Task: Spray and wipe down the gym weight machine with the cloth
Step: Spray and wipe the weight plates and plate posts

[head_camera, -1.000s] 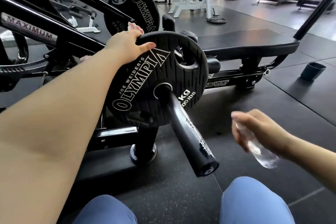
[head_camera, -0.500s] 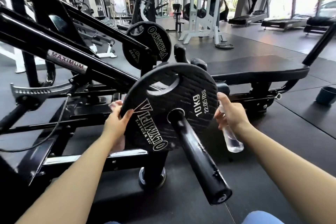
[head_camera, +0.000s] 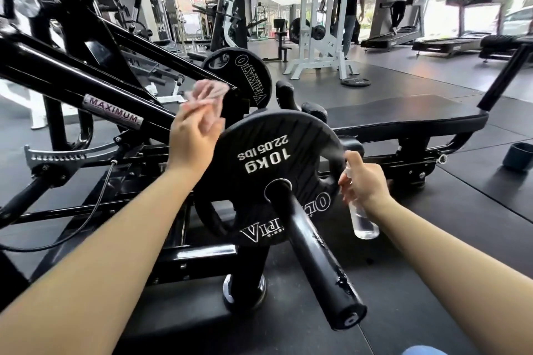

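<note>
Weight plate point(head_camera: 277, 176) sits on a thick black peg point(head_camera: 313, 256) at the near end of the gym machine point(head_camera: 95, 86), straight ahead between both arms. The right hand point(head_camera: 362, 181) grips a clear spray bottle point(head_camera: 360, 217), fingers curled round its neck and nozzle, and a faint mist reaches the plate's right edge, so the spraying step looks to be in hand. The left hand point(head_camera: 193, 138) is blurred at the plate's upper left rim, fingers loosely spread, holding a pink cloth point(head_camera: 206, 92). Next, the cloth probably needs pressing flat on the wet face and rubbing across.
</note>
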{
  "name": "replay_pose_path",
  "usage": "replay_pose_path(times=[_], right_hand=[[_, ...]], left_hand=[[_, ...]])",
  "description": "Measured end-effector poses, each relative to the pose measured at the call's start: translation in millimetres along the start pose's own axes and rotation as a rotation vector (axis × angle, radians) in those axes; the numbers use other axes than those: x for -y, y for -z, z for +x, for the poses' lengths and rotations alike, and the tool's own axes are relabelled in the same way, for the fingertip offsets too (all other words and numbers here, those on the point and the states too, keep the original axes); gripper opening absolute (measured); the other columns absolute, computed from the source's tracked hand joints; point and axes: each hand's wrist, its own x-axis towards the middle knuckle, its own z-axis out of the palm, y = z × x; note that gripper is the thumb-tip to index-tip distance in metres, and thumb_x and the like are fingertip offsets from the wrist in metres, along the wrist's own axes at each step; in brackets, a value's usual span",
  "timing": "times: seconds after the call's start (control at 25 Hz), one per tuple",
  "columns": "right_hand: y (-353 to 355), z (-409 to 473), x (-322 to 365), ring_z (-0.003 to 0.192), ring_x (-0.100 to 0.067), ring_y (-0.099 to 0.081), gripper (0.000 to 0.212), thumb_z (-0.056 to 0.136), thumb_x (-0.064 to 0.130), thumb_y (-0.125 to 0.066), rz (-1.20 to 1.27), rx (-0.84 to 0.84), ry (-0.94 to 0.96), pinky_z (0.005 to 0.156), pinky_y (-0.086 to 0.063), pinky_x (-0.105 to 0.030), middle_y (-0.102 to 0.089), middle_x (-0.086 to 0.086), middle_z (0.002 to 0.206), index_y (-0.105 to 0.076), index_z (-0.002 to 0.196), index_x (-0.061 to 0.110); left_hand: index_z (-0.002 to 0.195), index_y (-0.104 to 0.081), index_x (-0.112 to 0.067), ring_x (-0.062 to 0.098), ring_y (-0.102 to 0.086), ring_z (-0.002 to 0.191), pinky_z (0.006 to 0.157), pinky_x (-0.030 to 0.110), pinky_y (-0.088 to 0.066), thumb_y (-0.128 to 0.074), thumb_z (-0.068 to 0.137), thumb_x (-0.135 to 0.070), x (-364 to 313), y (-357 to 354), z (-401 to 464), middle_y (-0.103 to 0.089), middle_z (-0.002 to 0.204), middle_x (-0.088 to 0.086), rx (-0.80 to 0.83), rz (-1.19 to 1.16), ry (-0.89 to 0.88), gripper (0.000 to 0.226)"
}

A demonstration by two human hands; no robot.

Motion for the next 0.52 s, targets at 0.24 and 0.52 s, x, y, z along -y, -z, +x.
replay_pose_path(times=[0.24,0.52], right_hand=[[5.0,3.5,-3.0,0.029,-0.018,-0.041,0.066,0.089,0.049,-0.051,0.044,0.033,-0.041,0.040,-0.036,-0.021,-0.048,-0.006,0.038,-0.052,0.038,0.008],[5.0,8.5,-31.8,0.028,-0.016,-0.037,0.061,0.088,0.047,-0.050,0.141,-0.064,-0.249,0.040,-0.032,-0.020,-0.043,-0.001,0.034,-0.051,0.041,0.008]], left_hand=[[0.116,-0.065,-0.016,0.029,-0.051,0.114,0.096,0.039,-0.041,-0.060,0.085,-0.047,-12.1,-26.1,30.3,-0.057,0.123,0.008,0.444,0.340,-0.060,0.044],[0.111,-0.066,-0.005,0.033,-0.058,0.102,0.083,0.032,-0.040,-0.069,0.083,-0.031,43.0,-7.5,-26.9,-0.064,0.109,0.016,0.272,0.116,0.282,0.038]])
